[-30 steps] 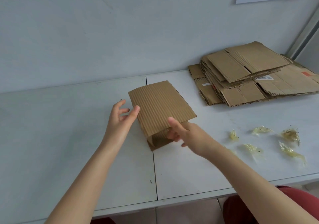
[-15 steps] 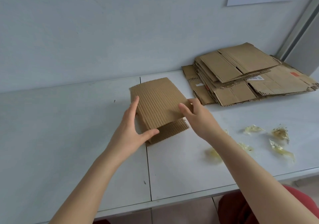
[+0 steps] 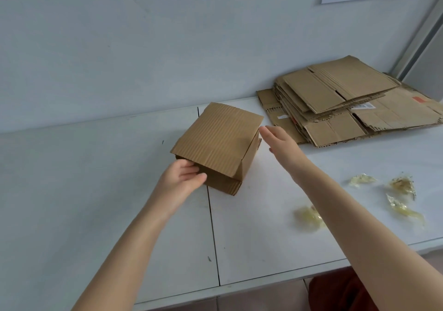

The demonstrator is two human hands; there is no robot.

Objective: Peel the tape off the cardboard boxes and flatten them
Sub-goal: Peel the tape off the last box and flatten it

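two hands: left hand (image 3: 181,180) grips box (image 3: 217,140) near corner; right hand (image 3: 281,144) fingers (image 3: 266,131) straight, beside box.

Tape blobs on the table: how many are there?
4, all right of the box. One tape blob lies against the right arm, a second farther back, two more near the picture's right edge. The arm may hide others.
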